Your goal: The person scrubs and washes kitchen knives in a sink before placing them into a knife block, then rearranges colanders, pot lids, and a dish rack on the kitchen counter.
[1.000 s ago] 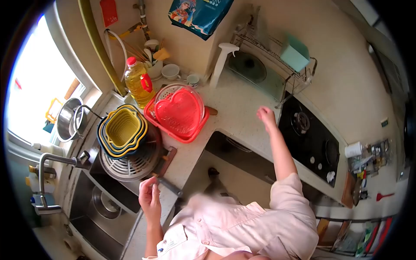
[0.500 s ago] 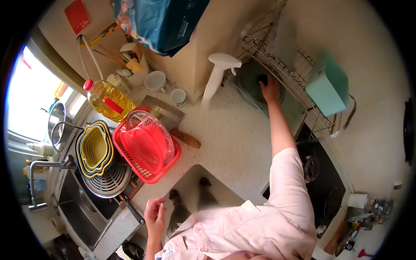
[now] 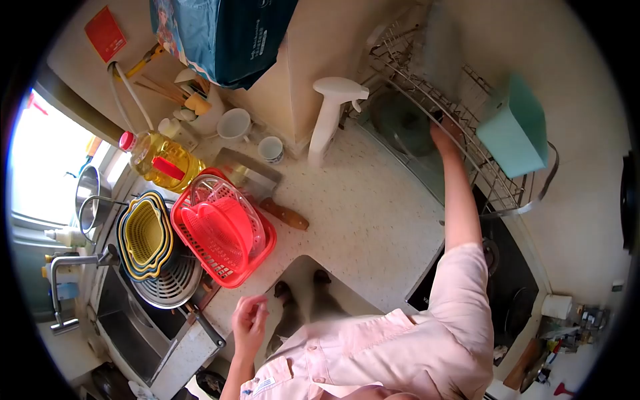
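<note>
My right hand [image 3: 445, 132] reaches under the wire rack at the back right. Its fingers are closed around a small dark knob, which seems to belong to the round glass lid [image 3: 399, 125] beside it. Shadow and the rack's wires partly hide the lid and fingertips. My left hand [image 3: 249, 320] is in front of my body, near the counter's front edge, with its fingers curled in and nothing visible in them. The red plastic basket [image 3: 230, 273] is the nearest thing to it.
A white spray bottle [image 3: 327, 120] stands left of the wire rack [image 3: 460, 143]. A cleaver [image 3: 287, 215] lies behind the basket, near an oil bottle [image 3: 157, 153]. Yellow and blue colanders [image 3: 143, 233] sit by the sink [image 3: 130, 340]. A mint-green container [image 3: 517, 133] hangs at the rack.
My right hand has moved right with the lid's knob, closer to the rack. My left hand has shifted slightly, its fingers still curled. The whole view has tilted a little.
</note>
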